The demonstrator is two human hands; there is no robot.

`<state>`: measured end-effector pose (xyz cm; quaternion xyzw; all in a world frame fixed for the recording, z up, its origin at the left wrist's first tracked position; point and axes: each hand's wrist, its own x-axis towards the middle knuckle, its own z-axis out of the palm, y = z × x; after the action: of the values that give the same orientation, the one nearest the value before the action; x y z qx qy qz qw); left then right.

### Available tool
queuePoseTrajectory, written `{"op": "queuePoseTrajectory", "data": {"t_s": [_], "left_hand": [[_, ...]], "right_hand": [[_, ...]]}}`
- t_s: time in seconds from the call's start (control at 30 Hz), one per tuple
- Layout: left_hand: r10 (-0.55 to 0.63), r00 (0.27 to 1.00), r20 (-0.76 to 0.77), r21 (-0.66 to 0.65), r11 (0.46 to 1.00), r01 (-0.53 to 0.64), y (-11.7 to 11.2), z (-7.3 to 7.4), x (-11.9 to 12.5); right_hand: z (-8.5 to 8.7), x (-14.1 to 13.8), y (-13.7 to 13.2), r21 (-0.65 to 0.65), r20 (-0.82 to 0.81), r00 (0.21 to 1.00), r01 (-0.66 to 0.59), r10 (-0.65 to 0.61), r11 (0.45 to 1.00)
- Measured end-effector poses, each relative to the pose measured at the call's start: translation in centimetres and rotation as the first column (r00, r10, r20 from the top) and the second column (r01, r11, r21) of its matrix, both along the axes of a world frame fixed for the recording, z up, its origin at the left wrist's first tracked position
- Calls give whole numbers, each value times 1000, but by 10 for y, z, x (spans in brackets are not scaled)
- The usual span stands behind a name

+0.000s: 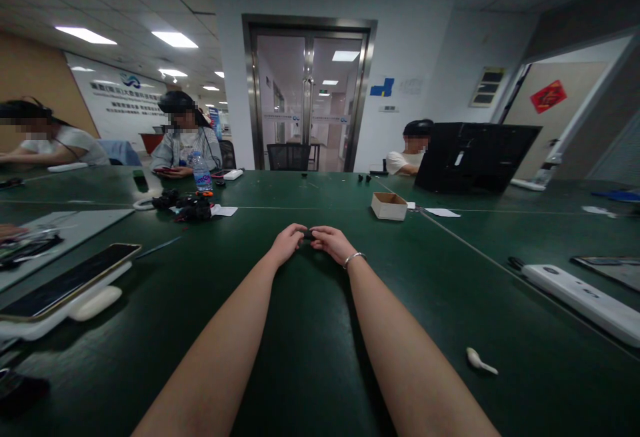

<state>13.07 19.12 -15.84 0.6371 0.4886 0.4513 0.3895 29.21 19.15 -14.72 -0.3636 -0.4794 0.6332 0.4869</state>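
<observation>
Both my arms stretch forward over the dark green table [310, 357]. My left hand [287, 242] and my right hand [331, 242] meet at the middle of the table, fingers curled. Between their fingertips they pinch a small black part [308, 233], too small to name. A thin silver bracelet [353, 258] circles my right wrist.
A small cardboard box [389, 206] stands beyond my hands to the right. A heap of black parts [189, 206] lies at the far left, near a water bottle [201, 172]. A phone [67, 284] rests at my left, a white power strip [583, 298] and white earbud [480, 360] at my right. Three other people sit around the table.
</observation>
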Motion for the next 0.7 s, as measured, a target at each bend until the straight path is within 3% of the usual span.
{"op": "queuePoseTrajectory", "data": {"t_s": [0.7], "left_hand": [[31,999,15,-12,999,-31,-2,1,0]], "right_hand": [[1,0,-1,-13,-21,1000,0,0,1000]]}}
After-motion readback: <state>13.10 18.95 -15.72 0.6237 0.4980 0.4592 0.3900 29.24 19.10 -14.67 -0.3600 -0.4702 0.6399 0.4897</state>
